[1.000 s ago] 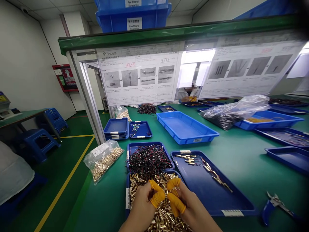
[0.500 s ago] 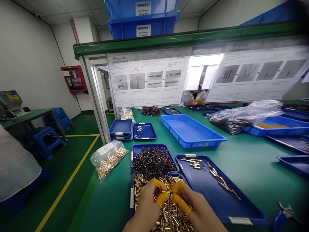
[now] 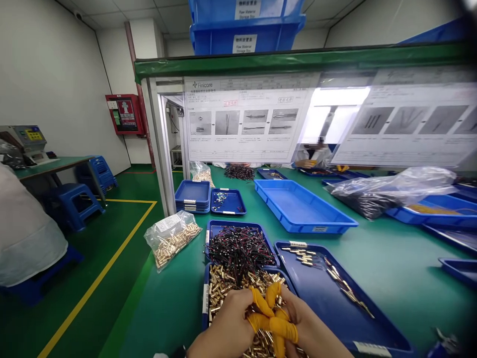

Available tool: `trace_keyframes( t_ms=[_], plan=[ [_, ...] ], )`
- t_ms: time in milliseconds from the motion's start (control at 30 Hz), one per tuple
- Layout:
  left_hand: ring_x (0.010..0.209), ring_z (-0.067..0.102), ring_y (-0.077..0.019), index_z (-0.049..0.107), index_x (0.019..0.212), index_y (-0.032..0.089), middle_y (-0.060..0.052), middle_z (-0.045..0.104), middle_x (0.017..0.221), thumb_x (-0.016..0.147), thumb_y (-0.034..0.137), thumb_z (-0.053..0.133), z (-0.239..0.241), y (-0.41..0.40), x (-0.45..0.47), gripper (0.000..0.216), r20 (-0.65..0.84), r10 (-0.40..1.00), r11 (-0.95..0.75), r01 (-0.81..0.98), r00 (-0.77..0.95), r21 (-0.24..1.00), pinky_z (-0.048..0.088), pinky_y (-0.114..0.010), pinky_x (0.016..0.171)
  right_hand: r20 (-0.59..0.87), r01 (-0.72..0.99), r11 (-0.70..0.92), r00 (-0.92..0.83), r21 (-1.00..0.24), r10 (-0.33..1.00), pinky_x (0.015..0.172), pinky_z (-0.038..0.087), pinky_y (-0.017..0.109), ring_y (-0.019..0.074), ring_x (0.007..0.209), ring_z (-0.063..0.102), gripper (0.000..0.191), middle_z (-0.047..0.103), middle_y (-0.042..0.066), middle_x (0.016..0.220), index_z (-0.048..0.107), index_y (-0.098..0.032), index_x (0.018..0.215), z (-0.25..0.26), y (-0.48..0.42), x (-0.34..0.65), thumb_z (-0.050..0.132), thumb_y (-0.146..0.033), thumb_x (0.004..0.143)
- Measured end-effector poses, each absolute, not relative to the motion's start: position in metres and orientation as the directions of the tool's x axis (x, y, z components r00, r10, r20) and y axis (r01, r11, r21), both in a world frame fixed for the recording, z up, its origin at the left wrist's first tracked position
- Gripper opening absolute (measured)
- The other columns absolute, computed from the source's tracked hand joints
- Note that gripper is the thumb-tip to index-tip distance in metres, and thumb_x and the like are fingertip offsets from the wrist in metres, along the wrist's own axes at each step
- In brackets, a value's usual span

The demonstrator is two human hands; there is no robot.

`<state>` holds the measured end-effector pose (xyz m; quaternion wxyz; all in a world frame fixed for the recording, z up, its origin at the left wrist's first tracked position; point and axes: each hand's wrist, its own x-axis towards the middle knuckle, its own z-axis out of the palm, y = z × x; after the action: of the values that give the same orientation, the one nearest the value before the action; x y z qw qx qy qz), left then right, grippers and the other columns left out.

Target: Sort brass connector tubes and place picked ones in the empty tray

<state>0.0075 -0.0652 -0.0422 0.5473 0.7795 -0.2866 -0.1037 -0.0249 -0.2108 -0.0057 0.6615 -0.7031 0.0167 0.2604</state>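
Note:
My left hand (image 3: 233, 320) and my right hand (image 3: 305, 318) meet at the lower middle, with yellow finger cots on thumbs and fingers. Their fingertips press together and overlap, so whatever sits between them is hidden. Right under them lies a heap of small brass tubes (image 3: 222, 287) in a blue tray (image 3: 205, 318). Just beyond, black and dark red wire leads (image 3: 242, 246) with shiny tips fill a second tray (image 3: 209, 227). To the right, a larger blue tray (image 3: 324, 303) carries several brass tubes with wires (image 3: 341, 283) in a slanting row and a small group (image 3: 306, 257).
A clear bag of brass tubes (image 3: 175, 243) lies left. Stacked trays (image 3: 193, 191), a small tray (image 3: 238, 206) and a light blue bin (image 3: 298, 199) stand behind. Pliers (image 3: 445, 343) rest at lower right. Printed sheets (image 3: 242, 119) hang above; a co-worker's hand (image 3: 306, 163) shows beyond.
My fingertips have come closer and now overlap, hiding the thin metal piece visible between them before. The whole scene has shifted slightly right as my head turned.

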Motion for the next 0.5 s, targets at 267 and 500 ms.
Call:
trace_keyframes(
  t_ms=[267, 500],
  plan=[
    [0.082, 0.05, -0.0163, 0.061, 0.076, 0.015, -0.004, 0.059, 0.085, 0.074, 0.023, 0.058, -0.038, -0.069, 0.007, 0.008, 0.044, -0.504, -0.311, -0.229, 0.863, 0.922, 0.035, -0.025, 0.075, -0.296, -0.282, -0.092, 0.932, -0.955, 0.208, 0.029, 0.023, 0.006, -0.0042, 0.028, 0.031, 0.054, 0.046, -0.01, 0.047, 0.037, -0.017, 0.081, -0.016, -0.219, -0.022, 0.063, -0.059, 0.058],
    [0.089, 0.045, -0.0171, 0.055, 0.084, 0.017, -0.003, 0.054, 0.091, 0.077, 0.016, 0.054, -0.04, -0.073, 0.008, 0.006, 0.076, -0.588, -0.411, -0.378, 0.806, 0.83, 0.033, -0.029, 0.081, 0.032, -0.213, -0.369, 0.83, -0.905, -0.557, 0.046, 0.032, 0.013, 0.0034, 0.047, 0.045, 0.042, 0.052, -0.003, 0.057, 0.047, -0.018, 0.087, -0.012, -0.274, -0.01, 0.06, -0.05, 0.063]
  ],
)
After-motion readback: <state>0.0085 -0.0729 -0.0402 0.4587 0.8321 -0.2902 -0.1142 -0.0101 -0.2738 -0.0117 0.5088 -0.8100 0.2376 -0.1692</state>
